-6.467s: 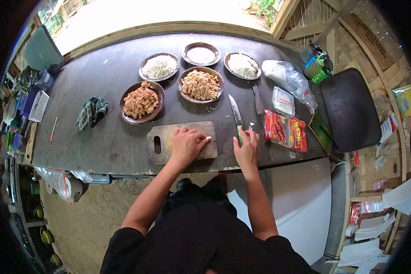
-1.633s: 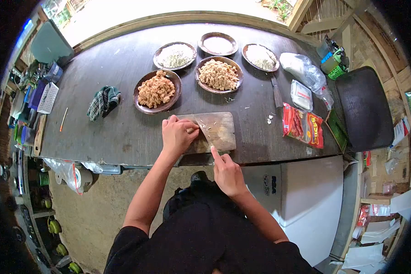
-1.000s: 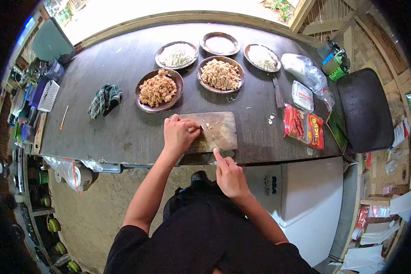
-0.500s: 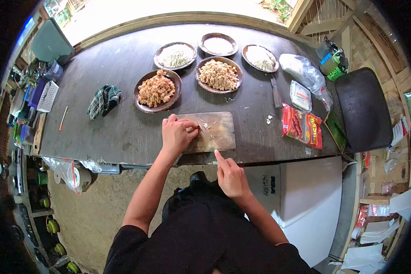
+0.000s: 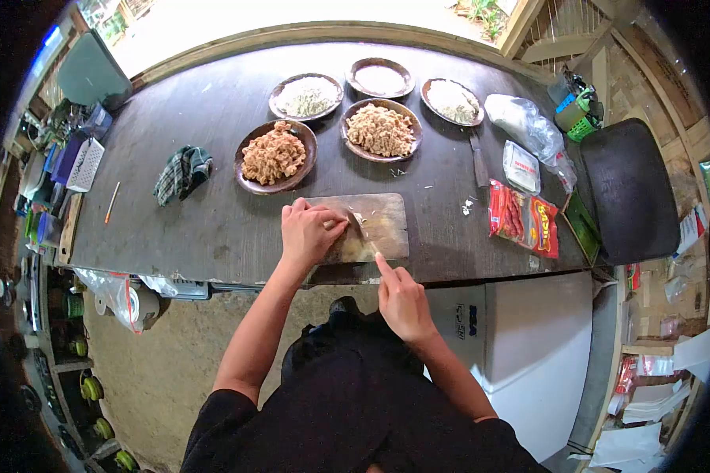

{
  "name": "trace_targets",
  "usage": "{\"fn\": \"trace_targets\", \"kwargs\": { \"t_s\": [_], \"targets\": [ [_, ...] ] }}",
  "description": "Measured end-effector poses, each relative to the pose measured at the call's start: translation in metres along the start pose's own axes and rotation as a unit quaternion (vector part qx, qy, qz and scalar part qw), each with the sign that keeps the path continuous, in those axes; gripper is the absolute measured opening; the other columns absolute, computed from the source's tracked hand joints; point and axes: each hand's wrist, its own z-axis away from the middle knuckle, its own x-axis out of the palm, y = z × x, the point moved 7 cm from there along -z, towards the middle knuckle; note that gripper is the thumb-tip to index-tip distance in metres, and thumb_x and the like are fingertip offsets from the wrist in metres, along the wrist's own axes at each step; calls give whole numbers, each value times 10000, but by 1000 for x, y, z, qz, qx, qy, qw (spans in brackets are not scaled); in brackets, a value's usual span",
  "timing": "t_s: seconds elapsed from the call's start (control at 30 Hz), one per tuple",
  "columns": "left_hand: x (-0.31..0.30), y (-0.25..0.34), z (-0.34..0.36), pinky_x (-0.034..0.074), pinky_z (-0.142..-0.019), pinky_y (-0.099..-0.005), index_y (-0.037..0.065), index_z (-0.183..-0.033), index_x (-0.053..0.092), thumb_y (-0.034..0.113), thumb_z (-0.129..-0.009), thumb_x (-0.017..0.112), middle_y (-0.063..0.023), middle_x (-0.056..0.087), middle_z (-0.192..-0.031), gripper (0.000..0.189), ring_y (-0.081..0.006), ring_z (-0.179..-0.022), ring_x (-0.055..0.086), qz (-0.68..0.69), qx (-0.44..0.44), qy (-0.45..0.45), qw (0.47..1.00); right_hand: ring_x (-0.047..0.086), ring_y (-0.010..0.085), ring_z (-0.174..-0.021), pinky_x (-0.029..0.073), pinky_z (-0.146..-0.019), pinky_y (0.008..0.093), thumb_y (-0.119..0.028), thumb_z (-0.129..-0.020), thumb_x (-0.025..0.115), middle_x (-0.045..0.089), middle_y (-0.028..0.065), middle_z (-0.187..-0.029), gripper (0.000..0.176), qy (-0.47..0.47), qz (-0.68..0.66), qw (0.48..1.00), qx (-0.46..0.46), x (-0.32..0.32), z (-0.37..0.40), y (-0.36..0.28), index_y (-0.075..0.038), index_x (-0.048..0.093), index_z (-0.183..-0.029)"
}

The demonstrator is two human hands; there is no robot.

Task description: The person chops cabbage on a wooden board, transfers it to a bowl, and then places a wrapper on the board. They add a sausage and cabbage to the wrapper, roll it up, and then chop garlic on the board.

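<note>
A worn wooden cutting board (image 5: 391, 227) lies at the near edge of the table. On its left half rests my left hand (image 5: 306, 235), fingertips bunched together over something small that they mostly hide. My right hand (image 5: 405, 303) is closed around the handle of a knife (image 5: 360, 225), its index finger stretched forward along the tool. The blade slants across the board right beside my left fingertips. Small white slivers (image 5: 360, 215) lie scattered near the blade.
Behind the board stand plates of brown crumbly food (image 5: 274, 156), beige pieces (image 5: 380, 131) and pale shreds (image 5: 307, 96). To the right are a second knife (image 5: 480, 164), a red packet (image 5: 522, 219) and plastic bags (image 5: 521, 118). A checked cloth (image 5: 183, 175) lies left.
The knife blade now shows more clearly at the left fingertips, and my right hand has shifted slightly forward. My left hand stays in place on the board.
</note>
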Motion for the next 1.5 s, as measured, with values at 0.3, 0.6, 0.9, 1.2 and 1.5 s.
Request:
{"fn": "trace_targets", "kwargs": {
  "t_s": [0.3,0.6,0.9,1.2,1.5],
  "targets": [
    [6,-2,1,393,-835,-374,220,-854,835,365,-790,797,79,766,-908,163,-195,-866,561,19,-12,-7,1000,658,389,-750,540,-670,492,-50,-950,616,592,158,-856,528,-3,-23,1000,-11,3,8,-5,-112,548,-1470],
    [4,-1,0,393,-828,-371,214,-849,833,358,-790,804,70,766,-893,158,-194,-867,568,17,-10,-11,1000,662,400,-746,545,-667,499,-63,-946,622,613,171,-890,509,-1,7,1000,-22,10,-6,-5,-99,558,-1449],
    [5,-3,0,396,-799,-362,215,-826,825,335,-771,818,72,779,-909,132,-187,-835,566,13,-3,4,1000,657,392,-732,537,-649,491,-63,-953,624,602,158,-881,514,6,-19,1000,-16,1,9,-2,-112,555,-1459],
    [5,-2,0,389,-817,-377,218,-837,826,339,-781,798,74,758,-869,136,-198,-860,562,19,-3,2,1000,666,382,-726,547,-644,483,-52,-949,620,602,163,-883,515,-9,6,1000,-10,12,1,-6,-92,551,-1458],
    [0,0,2,395,-800,-364,208,-830,828,330,-791,805,84,778,-915,130,-189,-831,553,17,-5,10,1000,670,393,-743,551,-661,491,-53,-944,620,616,171,-887,505,3,14,1000,-2,5,2,-2,-94,567,-1444]
  ]
}}
